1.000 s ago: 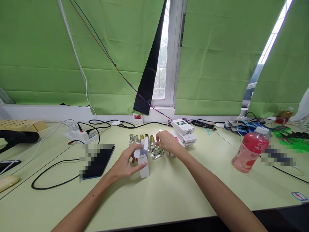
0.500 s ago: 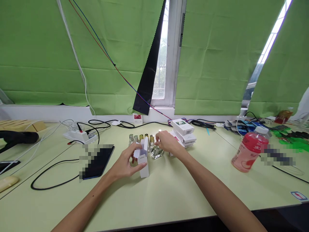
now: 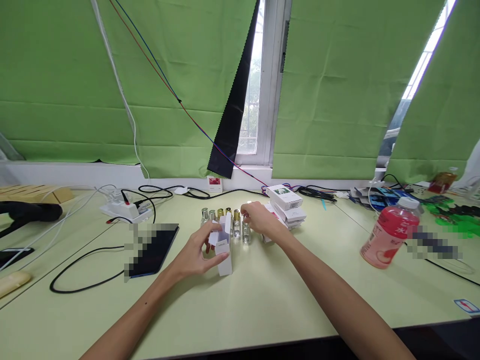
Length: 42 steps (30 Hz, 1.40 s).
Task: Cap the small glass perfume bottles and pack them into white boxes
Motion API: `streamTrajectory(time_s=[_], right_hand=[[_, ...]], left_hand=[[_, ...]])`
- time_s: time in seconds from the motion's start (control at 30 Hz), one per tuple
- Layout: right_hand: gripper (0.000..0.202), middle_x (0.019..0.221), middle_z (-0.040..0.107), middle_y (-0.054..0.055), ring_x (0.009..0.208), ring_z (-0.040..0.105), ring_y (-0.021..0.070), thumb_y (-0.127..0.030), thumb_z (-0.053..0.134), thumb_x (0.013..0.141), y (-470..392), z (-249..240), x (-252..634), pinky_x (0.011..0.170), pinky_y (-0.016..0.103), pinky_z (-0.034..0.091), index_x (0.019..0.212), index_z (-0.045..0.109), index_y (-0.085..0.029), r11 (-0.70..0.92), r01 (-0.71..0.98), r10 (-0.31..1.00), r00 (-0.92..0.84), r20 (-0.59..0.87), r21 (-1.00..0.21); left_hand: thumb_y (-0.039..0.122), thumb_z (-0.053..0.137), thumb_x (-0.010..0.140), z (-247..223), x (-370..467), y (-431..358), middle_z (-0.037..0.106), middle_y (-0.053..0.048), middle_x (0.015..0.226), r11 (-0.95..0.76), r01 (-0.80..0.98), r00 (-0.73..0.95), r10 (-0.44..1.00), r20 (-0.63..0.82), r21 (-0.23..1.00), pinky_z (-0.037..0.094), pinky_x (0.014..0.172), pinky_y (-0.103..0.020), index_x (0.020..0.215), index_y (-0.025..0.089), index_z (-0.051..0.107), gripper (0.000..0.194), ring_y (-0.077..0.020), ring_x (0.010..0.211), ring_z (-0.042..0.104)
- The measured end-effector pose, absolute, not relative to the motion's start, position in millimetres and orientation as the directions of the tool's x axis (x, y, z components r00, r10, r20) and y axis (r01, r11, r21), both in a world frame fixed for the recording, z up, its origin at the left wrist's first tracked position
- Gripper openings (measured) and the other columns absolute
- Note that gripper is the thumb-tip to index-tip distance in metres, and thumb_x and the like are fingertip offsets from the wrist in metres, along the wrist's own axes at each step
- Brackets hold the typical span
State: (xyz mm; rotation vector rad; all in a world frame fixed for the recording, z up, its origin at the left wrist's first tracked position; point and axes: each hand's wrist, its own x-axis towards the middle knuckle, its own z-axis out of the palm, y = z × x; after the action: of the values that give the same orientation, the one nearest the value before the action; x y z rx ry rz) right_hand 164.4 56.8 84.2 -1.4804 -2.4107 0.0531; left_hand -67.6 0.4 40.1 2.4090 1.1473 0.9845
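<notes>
My left hand (image 3: 195, 250) is closed around a small white carton (image 3: 224, 262), which stands upright on the table with its top flaps open. My right hand (image 3: 258, 218) pinches the top of a small clear glass bottle (image 3: 246, 234); the fingers hide its cap. This bottle is upright, just right of the carton, and I cannot tell whether its base touches the table. Behind the carton stand several similar glass bottles with silver and gold caps, among them a gold-capped bottle (image 3: 237, 223). The carton and my left hand partly cover them.
Flat white boxes (image 3: 287, 197) are stacked beyond my right hand. A pink drink bottle (image 3: 390, 232) stands at right. On the left lie a dark tablet (image 3: 159, 250), a black cable and a white power strip (image 3: 125, 212). A small box (image 3: 215, 185) leans near the wall.
The glass bottle in my right hand has turned from tilted, base toward me, to upright. My left hand and the carton have stayed in place.
</notes>
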Motion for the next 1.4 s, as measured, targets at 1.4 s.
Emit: streamTrajectory(time_s=[1.4], right_hand=[[0.015,0.103,0.068,0.013,0.086,0.069,0.0235,-0.031,0.068,0.092,22.6,111.3,162.9,0.063,0.027,0.042,0.098,0.071,-0.017,0.304,0.946,0.952,-0.297,0.076,-0.116]], left_hand=[[0.041,0.069,0.082,40.6,-65.8,-0.1,0.059,-0.006,0.111,-0.646,0.564,0.455,0.763,0.460,0.514,0.049,0.060,-0.024,0.115,0.021,0.052,0.042,-0.0135,0.075,0.054]])
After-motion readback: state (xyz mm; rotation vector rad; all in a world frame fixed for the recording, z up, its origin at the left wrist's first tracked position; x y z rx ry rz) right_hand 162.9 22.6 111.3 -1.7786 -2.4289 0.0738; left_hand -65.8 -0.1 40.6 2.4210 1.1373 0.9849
